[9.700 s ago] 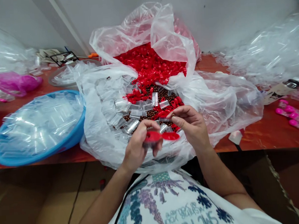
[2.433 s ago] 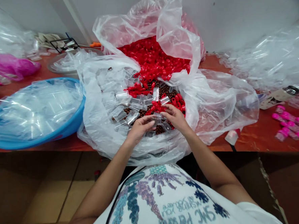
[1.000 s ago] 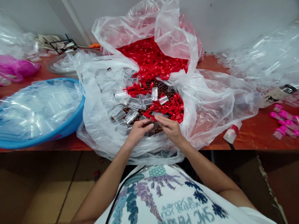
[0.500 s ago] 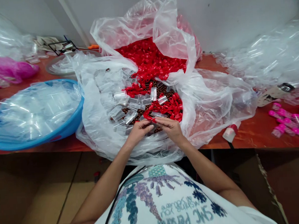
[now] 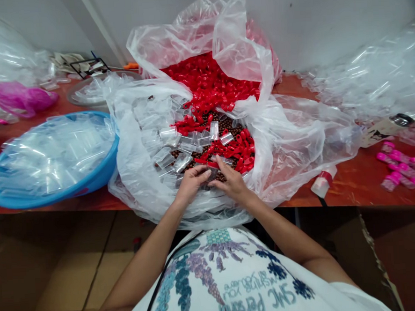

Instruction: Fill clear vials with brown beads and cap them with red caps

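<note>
My left hand (image 5: 192, 182) is pinched at the front of an open plastic bag (image 5: 129, 146), on a small clear plastic case (image 5: 212, 173) partly hidden by the fingers. A red plastic piece (image 5: 213, 164) is at the far end of the case. My right hand (image 5: 233, 182) is beside it, thumb and index finger apart around that end; whether they touch it is unclear. Beneath and beyond lie loose clear cases (image 5: 182, 161), small brown beads (image 5: 226, 124) and a pile of red looped pieces (image 5: 244, 148).
A blue basin (image 5: 55, 197) of clear plastic pieces stands left. Behind is a bag of red pieces (image 5: 209, 75). To the right are a patterned bottle (image 5: 378, 131), pink-capped tubes (image 5: 401, 167) and a small white-and-red item (image 5: 323, 181) near the edge of the red table (image 5: 301, 194).
The right index finger has lifted and spread from the thumb, uncovering the clear case between my hands. The left hand stays nearly in place. The view has shifted slightly.
</note>
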`<state>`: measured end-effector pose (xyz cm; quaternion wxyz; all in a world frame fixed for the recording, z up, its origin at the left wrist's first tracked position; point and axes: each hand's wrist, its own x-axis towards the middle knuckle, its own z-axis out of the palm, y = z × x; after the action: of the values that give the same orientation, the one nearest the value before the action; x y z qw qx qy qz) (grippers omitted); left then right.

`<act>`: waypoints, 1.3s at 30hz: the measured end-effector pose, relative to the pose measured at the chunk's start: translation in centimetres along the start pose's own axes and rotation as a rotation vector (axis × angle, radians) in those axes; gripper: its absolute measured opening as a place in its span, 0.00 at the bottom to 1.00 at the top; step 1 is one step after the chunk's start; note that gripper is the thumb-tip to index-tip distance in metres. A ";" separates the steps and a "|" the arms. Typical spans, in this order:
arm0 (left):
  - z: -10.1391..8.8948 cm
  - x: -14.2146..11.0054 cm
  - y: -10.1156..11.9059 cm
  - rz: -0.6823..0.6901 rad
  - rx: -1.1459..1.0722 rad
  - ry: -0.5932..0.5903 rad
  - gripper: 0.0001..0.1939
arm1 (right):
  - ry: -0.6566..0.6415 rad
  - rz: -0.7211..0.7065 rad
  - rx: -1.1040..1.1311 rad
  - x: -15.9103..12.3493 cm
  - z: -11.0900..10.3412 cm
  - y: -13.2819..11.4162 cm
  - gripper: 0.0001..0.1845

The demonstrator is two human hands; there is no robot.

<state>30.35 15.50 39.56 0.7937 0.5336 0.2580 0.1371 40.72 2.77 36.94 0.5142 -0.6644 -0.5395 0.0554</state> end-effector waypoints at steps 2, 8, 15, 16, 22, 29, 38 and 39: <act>0.1 -0.1 0.1 -0.006 -0.003 -0.026 0.19 | 0.028 0.080 0.143 0.2 -0.2 0.0 0.38; 0.5 0.0 0.0 -0.026 -0.005 -0.046 0.20 | 0.152 0.006 0.114 -0.1 -0.3 0.4 0.23; 0.0 0.1 -0.4 0.028 0.097 -0.095 0.18 | 0.173 0.004 0.062 -0.7 0.3 0.7 0.18; 0.0 0.1 -0.4 0.022 0.106 -0.095 0.18 | 0.205 0.027 0.082 -0.7 0.4 0.7 0.17; 0.5 0.2 -0.4 -0.001 0.009 -0.053 0.19 | 0.174 0.053 0.081 0.0 0.3 0.7 0.18; 1.2 0.4 0.9 -0.125 -0.248 -0.010 0.21 | 0.061 -0.114 -0.169 0.0 -0.4 0.4 0.38; 1.9 0.2 1.6 -0.369 -0.341 -0.145 0.22 | -0.041 -0.092 -0.197 -1.2 -0.6 -1.3 0.34; 2.2 0.2 1.5 -0.367 -0.322 -0.111 0.18 | -0.014 -0.067 -0.200 -1.2 -0.5 -1.3 0.36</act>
<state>31.82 14.50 41.50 0.8930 0.3512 0.2814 0.0007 39.65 1.40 37.60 0.4432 -0.6936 -0.5678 -0.0111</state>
